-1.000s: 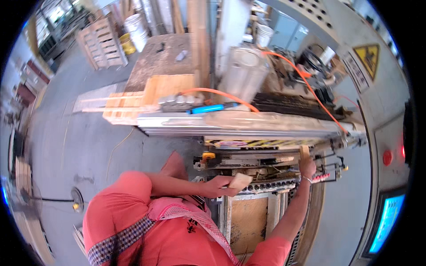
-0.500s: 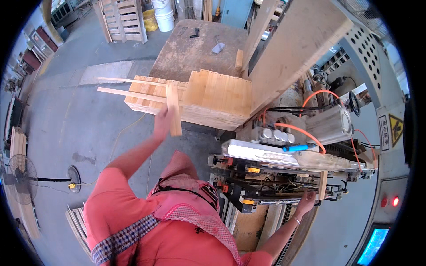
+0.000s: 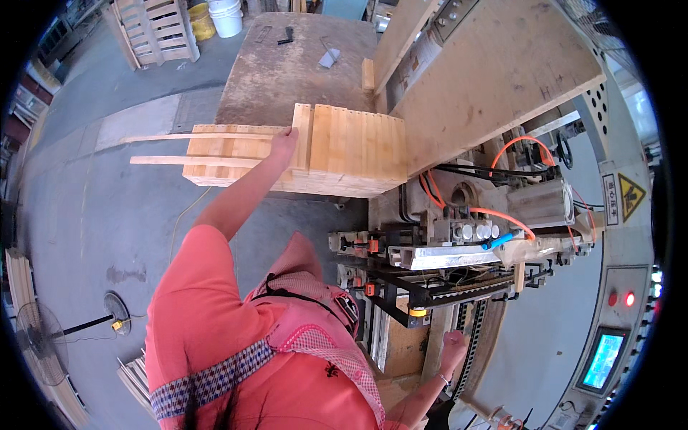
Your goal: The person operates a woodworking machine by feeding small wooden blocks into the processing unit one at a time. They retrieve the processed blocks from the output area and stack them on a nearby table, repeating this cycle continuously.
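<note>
My left hand (image 3: 284, 143) is closed on the left edge of a short wooden board (image 3: 302, 136). That board stands at the left end of the taller stack of wooden blocks (image 3: 358, 147). Two thin wooden strips (image 3: 193, 162) lie across the lower row of blocks (image 3: 204, 172) and stick out to the left, close to my left hand. My right hand (image 3: 453, 350) is curled closed beside the machine's black chain track (image 3: 469, 351), with nothing visible in it. A small upright wood piece (image 3: 519, 277) sits at the right part of the clamping machine (image 3: 459, 259).
Behind the blocks is a worn brown table (image 3: 287, 79). A large wooden panel (image 3: 502, 86) slants over the machine's far side. Orange air hoses (image 3: 502, 215) loop above the machine. A control panel with a lit screen (image 3: 603, 360) stands at right, a floor fan (image 3: 39, 337) at left.
My left hand has moved the board up and right against the taller stack. My right hand has left the wood piece at the machine and dropped lower, toward me. The view has shifted.
</note>
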`<state>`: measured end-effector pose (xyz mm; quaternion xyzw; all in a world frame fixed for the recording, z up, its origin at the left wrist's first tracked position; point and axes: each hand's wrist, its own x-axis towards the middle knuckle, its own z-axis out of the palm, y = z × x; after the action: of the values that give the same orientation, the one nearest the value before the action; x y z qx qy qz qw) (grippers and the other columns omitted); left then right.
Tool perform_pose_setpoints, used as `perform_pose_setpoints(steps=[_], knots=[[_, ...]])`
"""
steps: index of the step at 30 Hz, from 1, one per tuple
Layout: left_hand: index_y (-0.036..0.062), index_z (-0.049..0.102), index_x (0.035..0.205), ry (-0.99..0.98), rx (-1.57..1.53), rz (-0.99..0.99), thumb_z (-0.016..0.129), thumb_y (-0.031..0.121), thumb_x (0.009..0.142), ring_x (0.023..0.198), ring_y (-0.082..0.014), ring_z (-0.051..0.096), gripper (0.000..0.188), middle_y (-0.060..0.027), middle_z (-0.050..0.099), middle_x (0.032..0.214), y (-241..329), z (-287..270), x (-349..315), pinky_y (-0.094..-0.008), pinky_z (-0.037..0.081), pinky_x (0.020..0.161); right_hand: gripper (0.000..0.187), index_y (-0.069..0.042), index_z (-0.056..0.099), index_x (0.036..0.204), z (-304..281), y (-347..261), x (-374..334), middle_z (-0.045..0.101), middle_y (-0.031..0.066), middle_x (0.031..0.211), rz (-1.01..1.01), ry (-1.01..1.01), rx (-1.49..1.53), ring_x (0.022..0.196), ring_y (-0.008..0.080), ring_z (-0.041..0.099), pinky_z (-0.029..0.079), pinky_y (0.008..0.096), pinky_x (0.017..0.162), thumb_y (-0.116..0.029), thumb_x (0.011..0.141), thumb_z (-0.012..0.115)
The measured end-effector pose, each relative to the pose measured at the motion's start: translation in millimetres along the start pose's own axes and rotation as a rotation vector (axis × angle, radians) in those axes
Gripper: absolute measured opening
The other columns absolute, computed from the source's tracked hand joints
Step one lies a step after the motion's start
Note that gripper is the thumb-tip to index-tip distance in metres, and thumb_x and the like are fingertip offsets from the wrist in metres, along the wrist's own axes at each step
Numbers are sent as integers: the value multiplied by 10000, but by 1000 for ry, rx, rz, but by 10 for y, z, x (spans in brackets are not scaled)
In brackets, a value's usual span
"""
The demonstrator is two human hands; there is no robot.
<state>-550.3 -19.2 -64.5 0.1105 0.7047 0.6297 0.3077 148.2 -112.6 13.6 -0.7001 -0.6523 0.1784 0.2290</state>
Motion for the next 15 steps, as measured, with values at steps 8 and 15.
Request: perform_pose_setpoints(steps=[8, 15], knots=[[57, 626, 987, 15, 173, 86, 501, 250, 872, 814, -122, 551, 257, -50, 625, 839, -316, 283, 197, -293, 445, 702, 126, 9, 613, 843, -66, -358, -512, 615, 111, 732, 152, -69, -139, 729, 168, 604, 474, 298, 669, -68, 744, 624], [22, 472, 1092, -207, 642, 370, 412, 168, 920, 925, -207, 482, 234, -123, 490, 982, -1204, 119, 1554, -323, 412, 786, 258, -36, 631, 910, -124, -381, -696, 636, 169, 863, 268, -144, -240, 802, 325, 602, 471, 388, 701, -242, 757, 609]])
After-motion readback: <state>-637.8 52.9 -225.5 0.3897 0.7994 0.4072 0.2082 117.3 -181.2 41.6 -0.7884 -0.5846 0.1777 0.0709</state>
